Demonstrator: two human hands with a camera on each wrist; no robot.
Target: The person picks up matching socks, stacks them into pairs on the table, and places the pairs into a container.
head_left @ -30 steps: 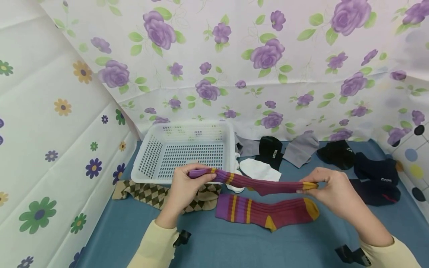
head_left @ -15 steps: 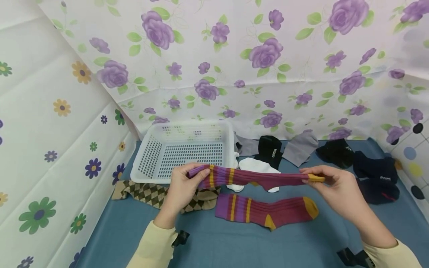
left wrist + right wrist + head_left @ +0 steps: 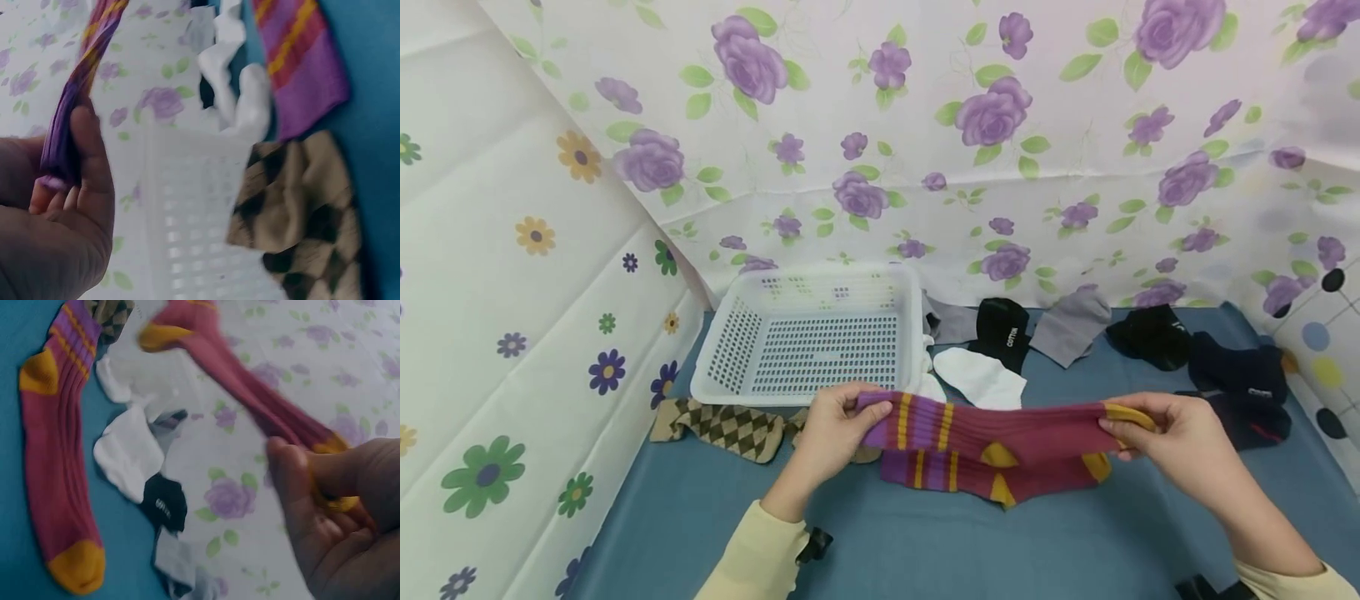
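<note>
A maroon sock with purple and yellow stripes is stretched sideways between both hands. My left hand pinches its purple cuff, while the right hand pinches the yellow toe. Below and partly behind it, a matching striped sock lies flat on the blue cloth. In the right wrist view that lying sock shows its yellow heel and toe, and the held sock runs up from the fingers. The left wrist view shows the purple cuff folded between thumb and fingers.
A white plastic basket stands at the back left. Argyle socks lie before it. White, black, grey and navy socks line the back right. Floral curtains rise behind and at the left.
Both hands have come lower and nearer with the sock, the right one also shifting rightward. The sock has turned to show its flat side and now overlaps the lying one.
</note>
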